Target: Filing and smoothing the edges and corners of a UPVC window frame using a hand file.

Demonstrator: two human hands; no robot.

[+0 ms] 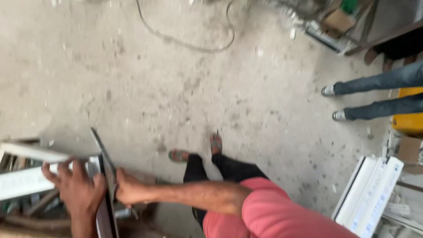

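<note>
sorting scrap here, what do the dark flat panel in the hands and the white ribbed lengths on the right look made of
The dark flat thin panel, gripped by the left hand and right hand, looks like sheet metal or glass: thin straight edge, dull grey sheen; blur leaves it open. The white ribbed profile lengths look like plastic or coated aluminium: smooth bright faces, hollow channelled ends.

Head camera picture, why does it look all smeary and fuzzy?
The head view is smeared by motion blur: the left hand and right hand on the thin dark flat metal strip have soft edges, and the speckled grey concrete floor looks streaked. Lighting is even daylight, with no glare and only faint shadows.
</note>
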